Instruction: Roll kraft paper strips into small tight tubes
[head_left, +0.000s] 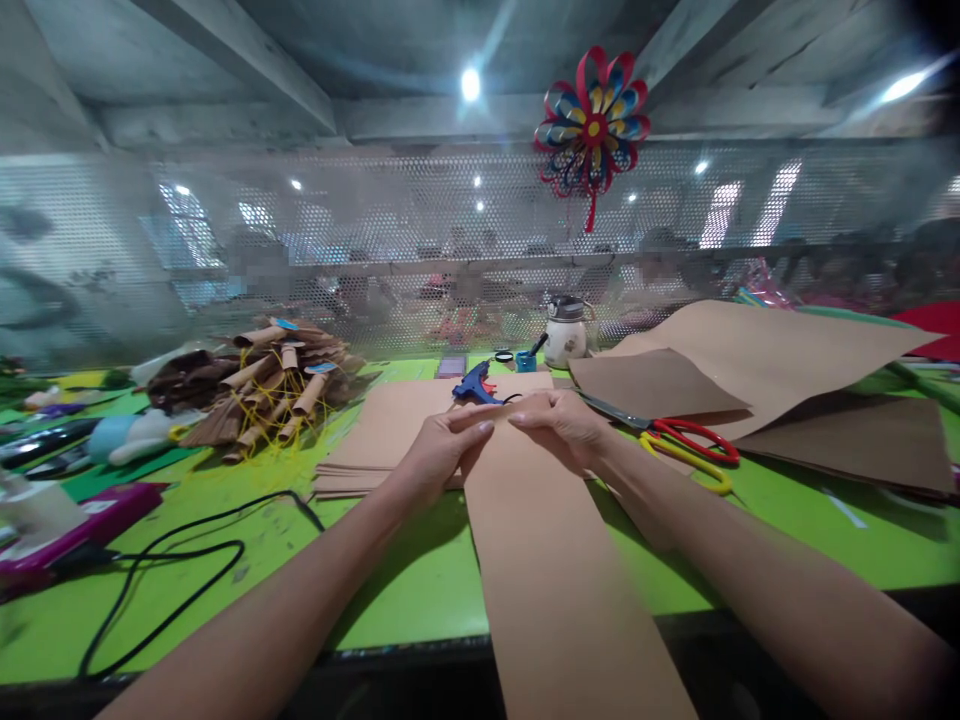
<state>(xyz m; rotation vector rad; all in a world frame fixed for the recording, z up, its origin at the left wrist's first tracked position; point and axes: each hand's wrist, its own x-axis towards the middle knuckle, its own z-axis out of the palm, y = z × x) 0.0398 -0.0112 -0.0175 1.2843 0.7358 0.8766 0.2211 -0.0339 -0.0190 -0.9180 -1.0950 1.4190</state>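
Note:
A long strip of brown kraft paper (544,560) runs from my fingers toward me and past the table's front edge. My left hand (448,445) pinches its far left corner between thumb and fingers. At the far right corner, my right hand (559,422) grips the same strip with the thumb on top. Just beyond my fingers lies a blue glue gun (474,385). Under and behind my hands is a stack of brown paper sheets (390,425). Scissors with red and yellow handles (686,450) lie open by my right forearm.
Rolled brown paper pieces with yellow string (281,395) are heaped at left. A black cable (187,540) loops near a magenta power strip (112,520). Large brown sheets (765,360) cover the right side. A white jug (565,332) stands at the back before a perforated screen (420,270).

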